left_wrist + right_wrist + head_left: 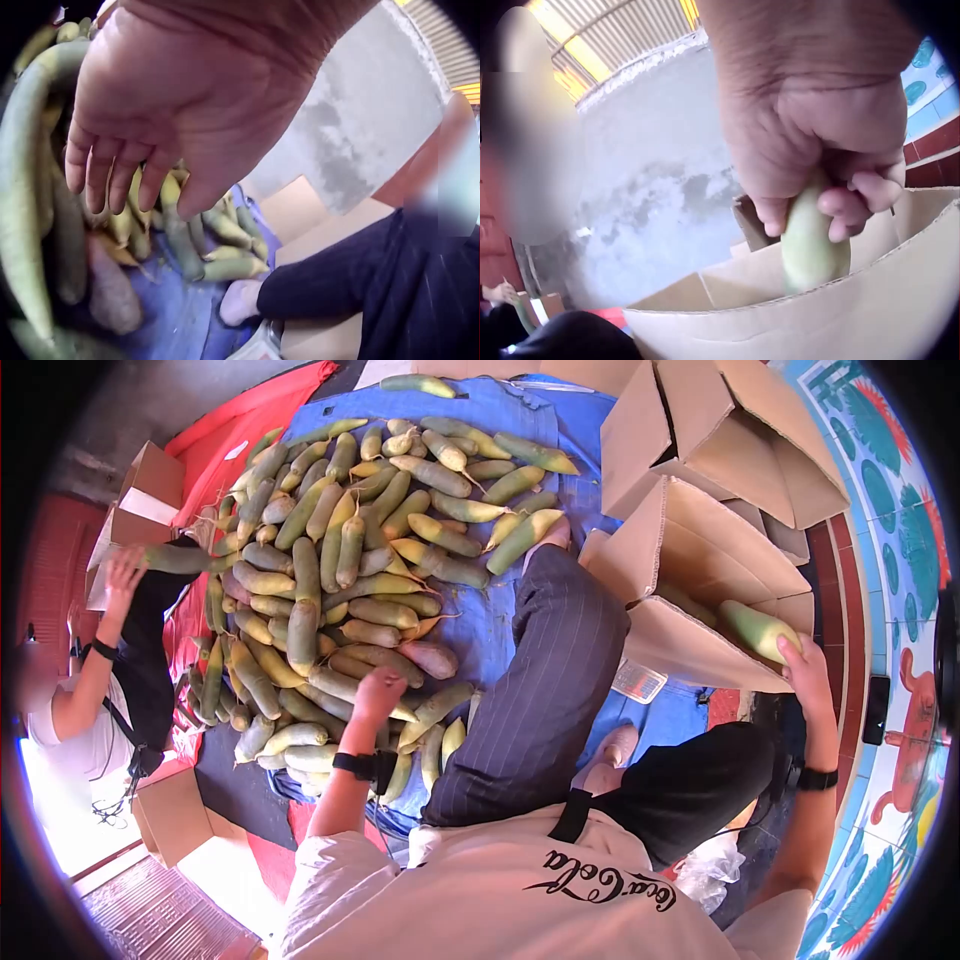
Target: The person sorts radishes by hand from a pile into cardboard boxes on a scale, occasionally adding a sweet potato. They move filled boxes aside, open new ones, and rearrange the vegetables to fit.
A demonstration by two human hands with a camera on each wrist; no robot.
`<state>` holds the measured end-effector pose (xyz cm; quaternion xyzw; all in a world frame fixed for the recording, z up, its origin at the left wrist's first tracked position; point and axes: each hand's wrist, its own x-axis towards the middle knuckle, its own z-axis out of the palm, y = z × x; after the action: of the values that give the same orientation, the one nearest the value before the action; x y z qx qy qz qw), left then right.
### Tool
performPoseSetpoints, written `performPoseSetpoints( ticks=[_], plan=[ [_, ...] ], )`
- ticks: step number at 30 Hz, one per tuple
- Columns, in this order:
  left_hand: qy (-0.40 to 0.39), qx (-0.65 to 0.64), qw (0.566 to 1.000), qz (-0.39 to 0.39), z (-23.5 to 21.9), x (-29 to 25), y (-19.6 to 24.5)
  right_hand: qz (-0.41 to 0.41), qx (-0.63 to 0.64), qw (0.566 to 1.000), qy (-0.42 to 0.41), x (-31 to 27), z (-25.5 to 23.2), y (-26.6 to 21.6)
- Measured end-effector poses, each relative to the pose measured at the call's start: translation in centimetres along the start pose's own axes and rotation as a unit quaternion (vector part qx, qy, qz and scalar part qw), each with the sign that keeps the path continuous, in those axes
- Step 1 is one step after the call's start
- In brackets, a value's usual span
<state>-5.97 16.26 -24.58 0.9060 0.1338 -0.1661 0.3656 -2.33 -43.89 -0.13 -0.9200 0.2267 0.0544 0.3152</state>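
My right hand [806, 665] grips one end of a pale green radish [755, 630], which lies partly inside an open cardboard box [640, 560]. In the right wrist view the fingers and thumb of that hand [817, 165] curl round the radish [814, 240], just over the box edge [780, 322]. Another radish [687, 603] is in the same box. My left hand [380, 693] is over the heap of green radishes [350, 550]. The left wrist view shows this hand [195, 97], palm visible and fingers loosely extended, holding nothing; a reddish radish [112, 292] lies below it.
Blue sheeting [500, 410] lies under the heap. More cardboard boxes [740, 430] stand at the back right. At the left another person [85, 700] holds a long radish [178, 559]. A clear plastic container [638, 680] sits beside my leg, and a white bag [708, 870] by the other.
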Motion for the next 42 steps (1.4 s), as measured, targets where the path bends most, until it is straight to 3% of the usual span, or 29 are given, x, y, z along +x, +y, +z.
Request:
performPoseSetpoints(
  ticks=[2,4,7,9,10,14,16,19,21,23,25,27,29,32,33,35,36,37,40,42],
  plan=[
    [-0.056,0.028,0.998,-0.018,3.2,-0.5,-3.2,0.044,-0.062,0.995,-0.06,1.7,1.2,-0.8],
    [-0.101,0.134,0.985,-0.038,5.1,-1.2,-3.4,0.059,-0.022,0.994,-0.085,3.3,2.4,-1.1],
    [-0.059,0.287,0.955,0.041,7.3,-1.3,-1.9,0.081,0.012,0.99,-0.118,5.7,3.6,0.7],
    [-0.071,0.309,0.947,0.042,9.0,-0.6,-1.8,-0.016,-0.093,0.995,-0.044,7.6,4.3,4.6],
    [-0.082,0.332,0.939,0.044,9.9,-0.3,-2.4,-0.022,-0.137,0.99,-0.035,7.5,4.0,4.9],
    [-0.149,0.367,0.918,0.016,12.9,0.8,-4.1,-0.036,-0.079,0.996,-0.031,5.5,2.4,6.3],
    [-0.17,0.383,0.908,-0.008,13.7,1.1,-3.9,-0.002,-0.007,1.0,0.016,2.8,1.9,4.0],
    [-0.188,0.421,0.887,-0.012,14.0,1.4,-2.8,0.002,-0.009,1.0,0.03,0.3,1.5,3.7],
    [-0.202,0.442,0.874,0.003,14.0,1.7,-2.8,-0.017,-0.002,0.999,0.04,-0.8,1.5,4.3],
    [-0.201,0.427,0.881,-0.013,14.5,1.7,-3.6,-0.135,-0.05,0.986,0.083,-2.3,1.7,3.9],
    [-0.198,0.414,0.888,-0.029,14.0,1.8,-2.8,-0.104,-0.03,0.989,0.099,-3.8,1.7,2.3],
    [-0.209,0.394,0.894,-0.024,12.4,1.4,-1.4,-0.162,-0.107,0.969,0.154,-4.7,1.5,1.5],
    [-0.189,0.387,0.902,-0.021,11.4,1.6,-1.6,-0.171,-0.103,0.965,0.172,-5.6,1.7,0.5],
    [-0.13,0.24,0.962,-0.025,7.5,1.0,1.2,-0.19,-0.102,0.957,0.194,-6.8,2.2,-0.7],
    [-0.127,0.242,0.962,-0.024,6.1,0.7,2.2,-0.197,-0.106,0.954,0.199,-7.3,2.4,-1.1],
    [-0.03,0.09,0.995,0.012,4.1,0.1,3.6,-0.207,-0.089,0.955,0.192,-8.2,3.0,-2.3],
    [0.018,0.032,0.998,0.056,3.9,0.2,2.8,-0.215,-0.075,0.957,0.182,-8.7,3.3,-2.9],
    [0.021,0.033,0.998,0.057,2.6,-0.3,4.7,-0.216,-0.072,0.956,0.184,-9.3,3.5,-3.7],
    [0.134,0.028,0.975,0.174,-1.6,-2.1,10.1,-0.271,-0.061,0.947,0.16,-10.7,4.0,-5.8],
    [0.153,0.018,0.963,0.22,-4.2,-3.5,13.6,-0.271,-0.031,0.95,0.15,-12.0,4.5,-7.3]
  ],
)
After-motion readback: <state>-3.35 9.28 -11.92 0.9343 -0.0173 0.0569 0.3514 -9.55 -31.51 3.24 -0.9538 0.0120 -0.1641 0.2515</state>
